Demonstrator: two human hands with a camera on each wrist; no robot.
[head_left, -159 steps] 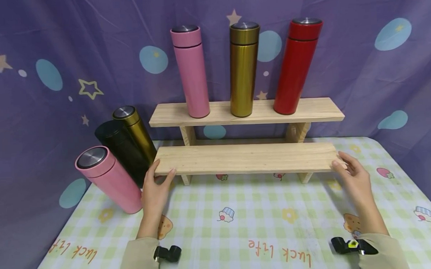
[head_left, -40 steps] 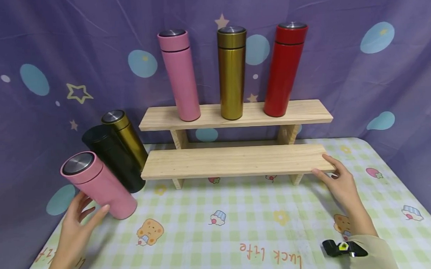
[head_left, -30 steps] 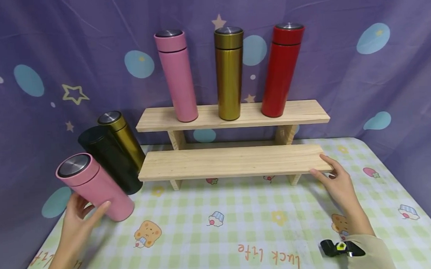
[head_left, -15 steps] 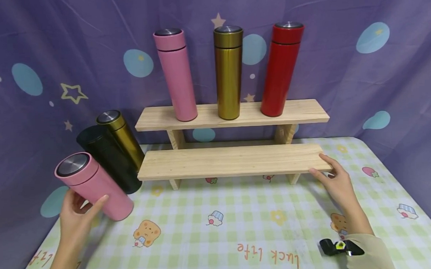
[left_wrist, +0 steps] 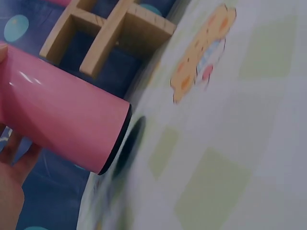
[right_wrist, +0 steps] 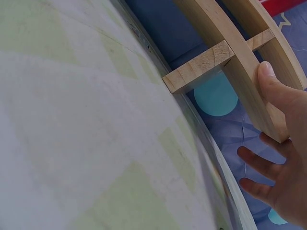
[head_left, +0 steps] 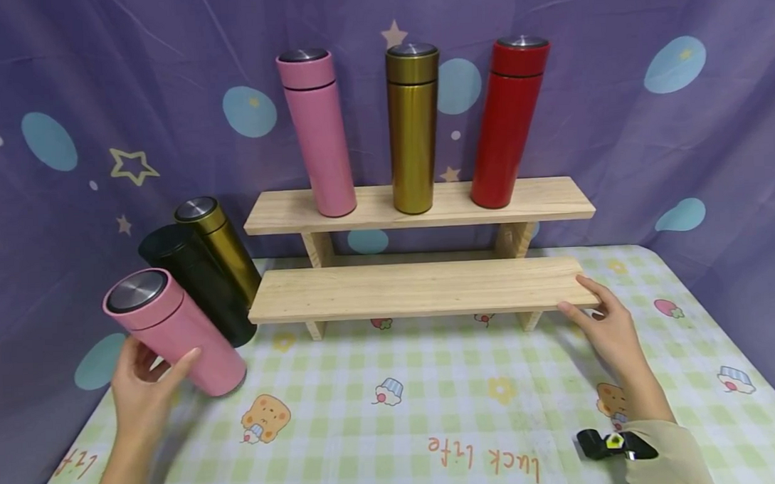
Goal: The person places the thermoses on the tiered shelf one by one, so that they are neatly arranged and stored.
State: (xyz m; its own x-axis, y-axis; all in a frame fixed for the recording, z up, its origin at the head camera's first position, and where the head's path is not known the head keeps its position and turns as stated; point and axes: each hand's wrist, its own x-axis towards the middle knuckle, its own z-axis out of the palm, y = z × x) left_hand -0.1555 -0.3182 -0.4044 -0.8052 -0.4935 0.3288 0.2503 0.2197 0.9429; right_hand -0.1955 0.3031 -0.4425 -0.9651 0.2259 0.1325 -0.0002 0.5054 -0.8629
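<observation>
My left hand (head_left: 139, 393) grips a pink thermos flask (head_left: 185, 327) with a steel-topped lid, at the left of the table. In the left wrist view the flask's dark base (left_wrist: 117, 139) hangs slightly above the cloth, over its own shadow. At the other side, my right hand (head_left: 611, 334) holds the right end of the lower board of a two-tier wooden shelf (head_left: 415, 289). The right wrist view shows the thumb (right_wrist: 268, 79) on that board and a finger against its end, the other fingers spread apart.
A black flask (head_left: 199, 284) and a gold flask (head_left: 224, 240) stand behind the pink one, close to the shelf's left end. On the upper board stand another pink flask (head_left: 320, 137), a gold flask (head_left: 412, 134) and a red flask (head_left: 508, 124). A purple curtain (head_left: 615, 156) hangs behind.
My left hand has left the shelf's left end and taken hold of the pink flask, which is now lifted slightly. The right hand stays on the shelf. The view has shifted slightly.
</observation>
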